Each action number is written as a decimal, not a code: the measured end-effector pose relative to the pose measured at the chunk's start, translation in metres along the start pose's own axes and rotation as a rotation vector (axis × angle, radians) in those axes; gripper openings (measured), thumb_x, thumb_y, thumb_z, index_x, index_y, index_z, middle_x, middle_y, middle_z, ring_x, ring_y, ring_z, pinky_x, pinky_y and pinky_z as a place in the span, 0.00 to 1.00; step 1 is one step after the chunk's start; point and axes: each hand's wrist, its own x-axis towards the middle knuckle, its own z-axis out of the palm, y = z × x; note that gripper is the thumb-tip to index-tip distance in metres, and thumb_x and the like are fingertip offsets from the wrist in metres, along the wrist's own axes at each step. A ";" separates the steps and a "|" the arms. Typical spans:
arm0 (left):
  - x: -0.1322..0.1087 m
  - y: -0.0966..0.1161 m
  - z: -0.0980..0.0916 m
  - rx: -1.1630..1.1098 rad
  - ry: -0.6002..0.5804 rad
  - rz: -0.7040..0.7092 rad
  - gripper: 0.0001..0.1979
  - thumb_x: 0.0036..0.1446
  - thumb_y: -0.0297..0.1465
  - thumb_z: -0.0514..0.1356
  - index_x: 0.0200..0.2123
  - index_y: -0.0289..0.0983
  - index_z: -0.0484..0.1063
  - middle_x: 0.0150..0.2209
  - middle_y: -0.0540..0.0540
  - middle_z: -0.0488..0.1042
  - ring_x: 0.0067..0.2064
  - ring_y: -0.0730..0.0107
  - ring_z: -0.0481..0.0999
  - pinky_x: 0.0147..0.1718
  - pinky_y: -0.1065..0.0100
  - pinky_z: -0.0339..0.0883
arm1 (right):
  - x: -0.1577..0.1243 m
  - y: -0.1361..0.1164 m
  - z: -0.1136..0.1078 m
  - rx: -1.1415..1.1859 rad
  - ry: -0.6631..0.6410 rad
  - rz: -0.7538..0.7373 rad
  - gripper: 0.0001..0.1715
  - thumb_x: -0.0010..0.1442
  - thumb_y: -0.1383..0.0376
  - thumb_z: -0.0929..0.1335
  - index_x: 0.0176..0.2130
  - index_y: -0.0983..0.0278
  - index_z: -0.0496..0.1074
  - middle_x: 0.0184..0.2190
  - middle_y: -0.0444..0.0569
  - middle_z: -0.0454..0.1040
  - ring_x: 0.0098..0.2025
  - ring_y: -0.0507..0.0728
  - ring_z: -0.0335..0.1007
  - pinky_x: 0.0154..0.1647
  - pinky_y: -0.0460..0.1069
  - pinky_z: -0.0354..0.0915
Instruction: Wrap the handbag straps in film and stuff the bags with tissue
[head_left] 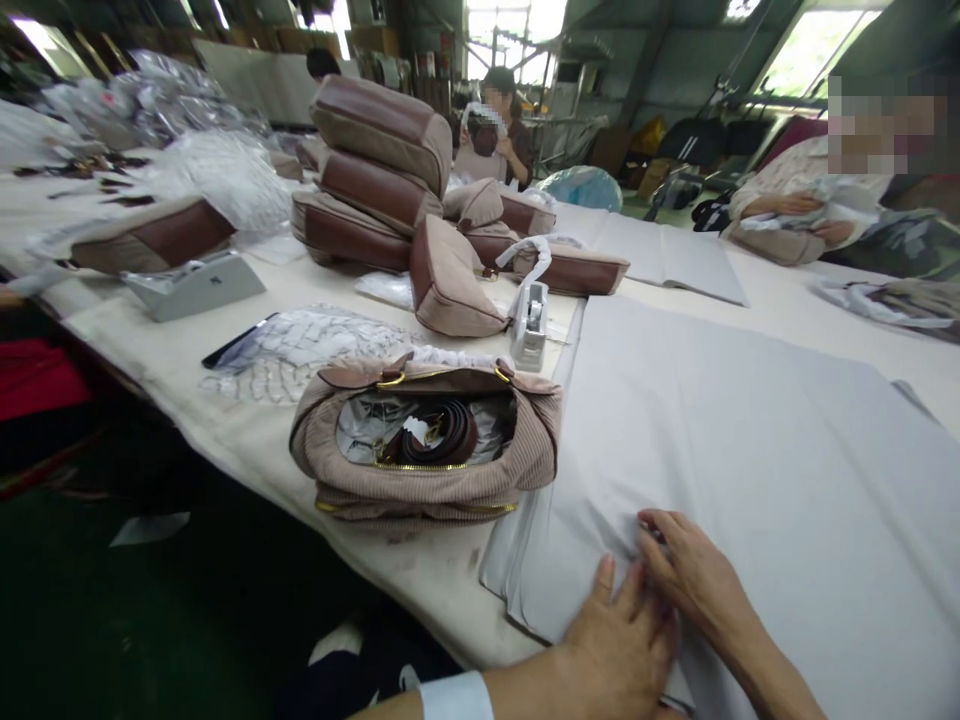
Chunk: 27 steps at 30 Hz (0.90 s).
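Note:
A stack of large pale-grey paper sheets (750, 430) lies on the table in front of me. My left hand (622, 635) rests flat on the stack near its front left corner, fingers spread. Just beyond it, my right hand (694, 570) has bent fingers pinching the top sheet, which wrinkles around the fingertips. To the left of the stack stands a beige corduroy handbag (427, 490) with its zip open. A coiled brown strap (446, 432) with a white tag sits inside, among grey stuffing paper.
Brown-and-beige bags (375, 180) are piled behind the handbag. A tape dispenser (530, 325), clear packaging (315, 345), a phone (236, 342) and a grey box (195, 285) lie nearby. Across the table a co-worker (817, 200) handles a bag; another person (506, 130) is farther back. The table edge (322, 545) runs along the left.

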 end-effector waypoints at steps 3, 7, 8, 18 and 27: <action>0.005 0.008 0.009 0.110 0.065 -0.053 0.38 0.57 0.54 0.46 0.62 0.34 0.58 0.65 0.39 0.53 0.66 0.45 0.45 0.59 0.43 0.52 | -0.005 -0.043 -0.003 -0.072 -0.003 0.003 0.23 0.63 0.54 0.60 0.49 0.66 0.65 0.45 0.57 0.70 0.47 0.64 0.68 0.45 0.56 0.65; 0.001 0.014 0.019 0.214 0.104 -0.184 0.25 0.62 0.41 0.46 0.59 0.42 0.64 0.65 0.49 0.56 0.67 0.53 0.47 0.56 0.49 0.62 | -0.004 -0.105 -0.001 -0.132 -0.040 -0.067 0.24 0.61 0.52 0.62 0.49 0.66 0.64 0.43 0.57 0.70 0.46 0.65 0.67 0.39 0.55 0.66; -0.001 0.015 0.021 0.239 0.106 -0.163 0.25 0.63 0.39 0.45 0.59 0.40 0.64 0.64 0.49 0.58 0.67 0.54 0.48 0.56 0.51 0.63 | -0.001 -0.114 0.001 -0.158 -0.061 -0.062 0.21 0.60 0.53 0.62 0.47 0.65 0.65 0.42 0.57 0.70 0.45 0.66 0.67 0.37 0.55 0.65; 0.000 0.008 0.029 0.239 0.152 -0.003 0.27 0.63 0.38 0.42 0.60 0.31 0.62 0.63 0.42 0.59 0.63 0.59 0.58 0.50 0.62 0.67 | 0.020 -0.087 0.010 -0.170 -0.185 -0.026 0.07 0.57 0.69 0.59 0.31 0.64 0.65 0.30 0.52 0.71 0.32 0.59 0.70 0.29 0.49 0.55; -0.055 -0.018 -0.014 -0.225 0.452 -0.402 0.11 0.54 0.31 0.54 0.38 0.32 0.71 0.31 0.41 0.72 0.35 0.62 0.71 0.31 0.61 0.70 | 0.023 -0.061 0.016 0.081 -0.132 -0.109 0.03 0.52 0.69 0.59 0.28 0.62 0.59 0.26 0.46 0.67 0.29 0.55 0.64 0.31 0.47 0.56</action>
